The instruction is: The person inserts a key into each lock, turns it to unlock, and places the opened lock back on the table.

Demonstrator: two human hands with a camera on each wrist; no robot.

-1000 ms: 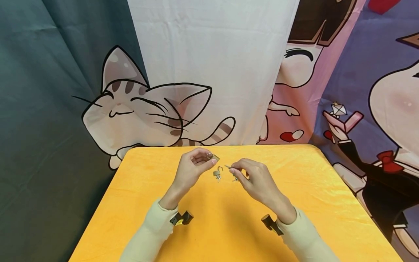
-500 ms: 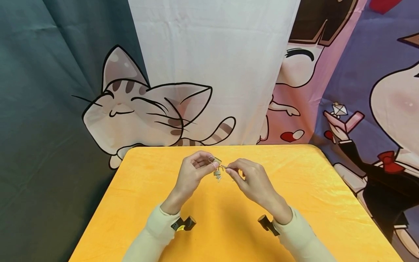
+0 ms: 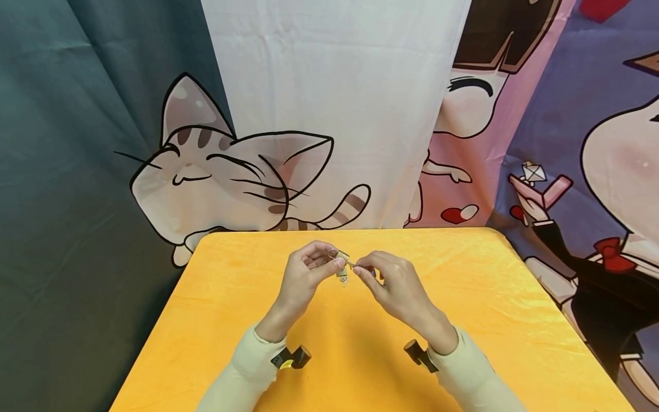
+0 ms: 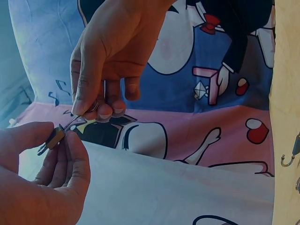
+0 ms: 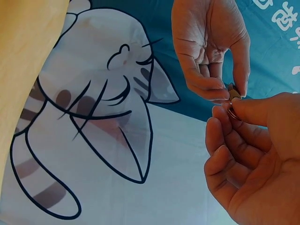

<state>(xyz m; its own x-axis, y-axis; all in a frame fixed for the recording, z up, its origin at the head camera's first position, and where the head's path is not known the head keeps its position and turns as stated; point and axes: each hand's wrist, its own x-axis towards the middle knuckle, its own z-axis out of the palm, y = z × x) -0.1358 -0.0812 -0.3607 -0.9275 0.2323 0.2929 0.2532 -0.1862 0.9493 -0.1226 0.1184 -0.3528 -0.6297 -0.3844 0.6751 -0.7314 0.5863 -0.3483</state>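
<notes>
In the head view my left hand (image 3: 301, 280) pinches a small brass padlock (image 4: 56, 138) between thumb and fingers, with its shackle (image 4: 42, 149) pointing away from my right hand. My right hand (image 3: 399, 283) pinches a key (image 4: 71, 123) between thumb and forefinger. The key's tip meets the end of the padlock opposite the shackle; how deep it sits I cannot tell. A key ring (image 4: 93, 106) hangs at the right fingers. Below the hands, a second padlock (image 3: 342, 276) lies on the table, partly covered by the left thumb. Its raised, hooked shackle (image 4: 287, 160) shows in the left wrist view.
A yellow cloth covers the table (image 3: 360, 355). Behind its far edge hangs a cartoon-printed curtain (image 3: 329, 86). Each wrist carries a small black camera, such as the left camera (image 3: 292, 357).
My right hand has moved left, bringing the key from a gap to the padlock. The left hand has shifted slightly right and down, now partly covering the padlock on the table.
</notes>
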